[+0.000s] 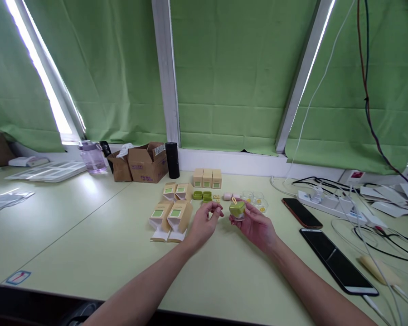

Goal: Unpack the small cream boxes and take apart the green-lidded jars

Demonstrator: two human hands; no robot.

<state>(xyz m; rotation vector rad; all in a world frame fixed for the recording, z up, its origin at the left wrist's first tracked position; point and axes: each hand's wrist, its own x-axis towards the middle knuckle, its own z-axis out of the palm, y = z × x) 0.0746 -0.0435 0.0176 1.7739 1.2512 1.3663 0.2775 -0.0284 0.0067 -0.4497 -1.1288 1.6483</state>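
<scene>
My right hand (256,226) holds a small rounded container with a green lid (237,208) and a clear lower part, a pale loop standing up from its top. Just left of it, not touching it, is my left hand (204,222), fingers loosely bent and nothing visible in them. Behind my hands are several green square lids (197,195), small yellowish pieces (216,197), pink cylinders (227,196) and clear round cups (258,198) with yellow bits inside. Beige cartons with open flaps (179,215) lie beside my left hand.
Closed beige boxes (207,178) stand behind the lids. Farther back are a brown cardboard box (146,164), a black cylinder (172,160) and a purple bottle (92,157). On the right lie two phones (336,260), a power strip (329,206) and tangled cables.
</scene>
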